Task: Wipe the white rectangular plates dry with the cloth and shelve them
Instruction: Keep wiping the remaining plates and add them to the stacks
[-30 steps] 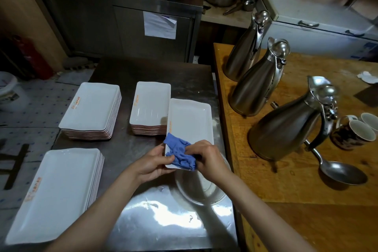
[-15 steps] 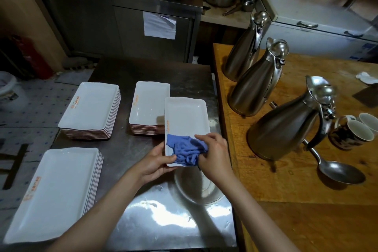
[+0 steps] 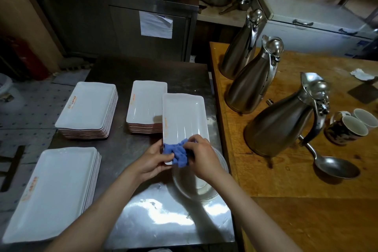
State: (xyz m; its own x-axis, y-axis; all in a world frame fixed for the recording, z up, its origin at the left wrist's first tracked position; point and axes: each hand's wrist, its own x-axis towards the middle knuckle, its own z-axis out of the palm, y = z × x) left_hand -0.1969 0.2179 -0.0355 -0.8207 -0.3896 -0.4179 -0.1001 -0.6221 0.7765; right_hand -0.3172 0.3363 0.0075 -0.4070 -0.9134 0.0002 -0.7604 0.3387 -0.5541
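I hold one white rectangular plate (image 3: 184,116) above the steel table (image 3: 126,155). My left hand (image 3: 152,159) grips its near left corner. My right hand (image 3: 201,158) presses a crumpled blue cloth (image 3: 177,152) onto the plate's near end, fingers curled round the cloth. Three stacks of white rectangular plates lie on the table: a narrow stack (image 3: 146,101) just left of the held plate, a wider stack (image 3: 89,106) at the far left, and a large stack (image 3: 53,190) at the near left.
A round metal basin (image 3: 206,188) sits under my hands. On the wooden table (image 3: 290,188) to the right stand three steel jugs (image 3: 282,125), two mugs (image 3: 347,129) and a ladle (image 3: 335,166). A dark cabinet (image 3: 126,26) stands behind.
The cloth under my right hand has slid from the plate's near right corner leftward across the near end. My left hand keeps its grip on the plate.
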